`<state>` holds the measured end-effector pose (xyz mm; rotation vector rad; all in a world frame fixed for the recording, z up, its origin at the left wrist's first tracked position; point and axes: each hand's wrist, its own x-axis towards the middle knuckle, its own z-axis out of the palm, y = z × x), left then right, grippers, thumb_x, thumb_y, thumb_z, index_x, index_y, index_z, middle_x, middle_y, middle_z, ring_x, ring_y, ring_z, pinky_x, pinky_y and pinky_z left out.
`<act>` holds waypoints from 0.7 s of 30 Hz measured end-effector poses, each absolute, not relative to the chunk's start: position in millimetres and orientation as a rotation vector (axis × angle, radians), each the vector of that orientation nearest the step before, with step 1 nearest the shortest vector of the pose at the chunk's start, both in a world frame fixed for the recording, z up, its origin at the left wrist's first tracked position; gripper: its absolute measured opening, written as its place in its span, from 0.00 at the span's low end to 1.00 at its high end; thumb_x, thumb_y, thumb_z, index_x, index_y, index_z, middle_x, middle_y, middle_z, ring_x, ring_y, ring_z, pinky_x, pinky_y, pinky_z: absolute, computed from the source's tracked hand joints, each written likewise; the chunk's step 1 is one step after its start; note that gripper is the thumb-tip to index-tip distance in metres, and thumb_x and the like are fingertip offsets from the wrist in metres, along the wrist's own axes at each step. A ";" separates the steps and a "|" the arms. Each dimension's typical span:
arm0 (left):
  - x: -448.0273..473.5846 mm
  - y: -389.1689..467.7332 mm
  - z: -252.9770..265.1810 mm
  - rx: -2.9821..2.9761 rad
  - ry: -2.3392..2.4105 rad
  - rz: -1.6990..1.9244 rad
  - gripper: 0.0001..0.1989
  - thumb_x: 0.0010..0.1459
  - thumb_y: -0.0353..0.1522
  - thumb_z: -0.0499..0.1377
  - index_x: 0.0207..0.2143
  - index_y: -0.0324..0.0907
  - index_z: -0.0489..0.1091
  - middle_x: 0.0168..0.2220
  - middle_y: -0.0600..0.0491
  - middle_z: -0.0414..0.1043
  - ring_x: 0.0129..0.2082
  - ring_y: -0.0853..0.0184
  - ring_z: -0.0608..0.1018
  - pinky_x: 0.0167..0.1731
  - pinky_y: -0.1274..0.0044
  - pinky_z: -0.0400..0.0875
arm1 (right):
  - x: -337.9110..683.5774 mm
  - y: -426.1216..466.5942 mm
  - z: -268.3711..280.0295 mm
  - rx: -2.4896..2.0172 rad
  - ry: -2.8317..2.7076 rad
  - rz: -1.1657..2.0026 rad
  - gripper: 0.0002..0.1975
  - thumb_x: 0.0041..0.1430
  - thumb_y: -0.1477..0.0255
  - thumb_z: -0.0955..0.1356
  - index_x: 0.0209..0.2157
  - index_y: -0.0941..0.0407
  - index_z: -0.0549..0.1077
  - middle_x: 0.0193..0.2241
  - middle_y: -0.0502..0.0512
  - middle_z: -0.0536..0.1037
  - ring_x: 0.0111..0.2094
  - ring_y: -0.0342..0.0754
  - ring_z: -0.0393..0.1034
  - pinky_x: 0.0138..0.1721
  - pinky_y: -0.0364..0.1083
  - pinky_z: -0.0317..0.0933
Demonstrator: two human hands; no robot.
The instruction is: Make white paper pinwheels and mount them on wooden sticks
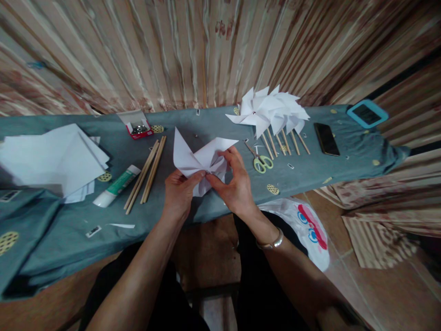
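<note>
A white paper pinwheel (189, 161) is held over the table's front half, its folded blades standing up. My left hand (181, 188) grips its lower left side, thumb pressed near the centre. My right hand (236, 179) closes on the right side, with the thumb at the centre and the fingers behind a blade. A small shiny pin seems to sit between the two thumbs; it is too small to make out well. Wooden sticks (151, 174) lie left of my left hand. Green-handled scissors (262, 164) rest to the right of my right hand.
Finished pinwheels on sticks (255, 112) lie overlapped at the back right, near a phone (326, 139) and a blue-framed device (368, 114). Leftward are a glue stick (117, 186), an open red box of metal pins (139, 130) and stacked white paper (51, 161). A curtain hangs behind.
</note>
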<state>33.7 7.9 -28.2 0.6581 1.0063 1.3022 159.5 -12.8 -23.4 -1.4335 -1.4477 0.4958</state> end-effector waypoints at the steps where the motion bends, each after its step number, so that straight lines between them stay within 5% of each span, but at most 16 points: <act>1: 34.2 8.2 -28.7 0.658 1.014 1.306 0.15 0.33 0.32 0.74 0.27 0.39 0.77 0.26 0.55 0.78 0.27 0.68 0.77 0.32 0.76 0.71 | 159.3 -12.4 -24.4 -1.436 -1.449 0.492 0.25 0.50 0.73 0.72 0.51 0.50 0.68 0.61 0.58 0.63 0.63 0.54 0.58 0.63 0.57 0.57; 21: 36.4 17.6 -37.4 0.716 1.071 1.365 0.11 0.37 0.31 0.71 0.27 0.40 0.78 0.26 0.55 0.79 0.26 0.69 0.76 0.30 0.78 0.70 | 161.1 -7.4 -37.3 -1.423 -1.553 0.425 0.28 0.53 0.74 0.71 0.55 0.52 0.64 0.63 0.60 0.61 0.65 0.55 0.54 0.65 0.59 0.52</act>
